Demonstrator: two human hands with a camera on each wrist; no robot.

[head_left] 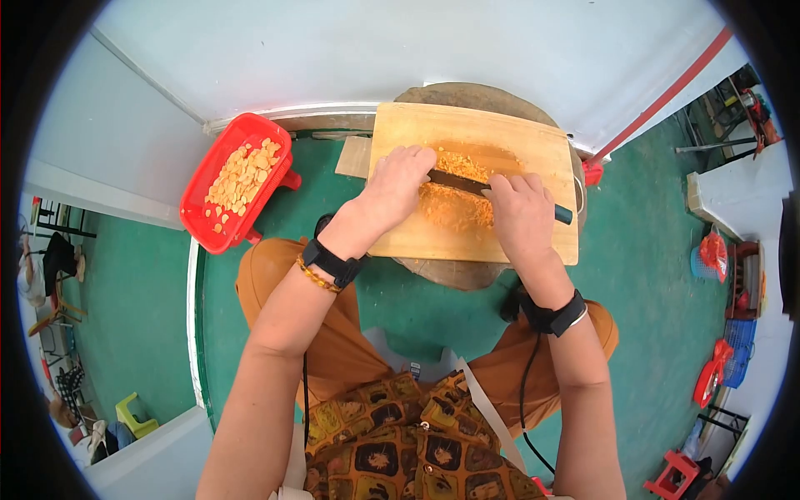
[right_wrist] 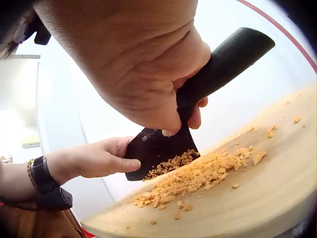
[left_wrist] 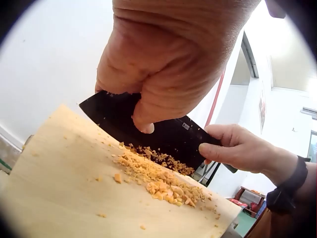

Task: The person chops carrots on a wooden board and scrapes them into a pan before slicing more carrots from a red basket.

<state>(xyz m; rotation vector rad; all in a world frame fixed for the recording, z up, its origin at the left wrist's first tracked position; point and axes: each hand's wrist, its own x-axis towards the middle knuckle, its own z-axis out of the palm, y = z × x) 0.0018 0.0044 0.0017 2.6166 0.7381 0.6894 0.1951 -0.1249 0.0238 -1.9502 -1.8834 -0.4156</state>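
A broad black cleaver (left_wrist: 163, 131) stands edge down over the wooden cutting board (head_left: 400, 125). My left hand (head_left: 396, 185) pinches the far end of its blade, thumb on one face. At the other end, my right hand (head_left: 523, 217) grips where the black handle (right_wrist: 230, 59) meets the blade, thumb against its side. Finely chopped orange bits (right_wrist: 198, 176) lie in a heap along the edge, and some crumbs stick to the blade. In the head view, more bits spread on both sides of the cleaver.
The board rests on a round wooden stump (head_left: 479, 96) close to a white wall. To its left, a red plastic basket (head_left: 288, 148) on short legs holds thin orange slices (head_left: 244, 175). My knees flank the stump. Red stools and blue baskets (head_left: 739, 350) stand far right.
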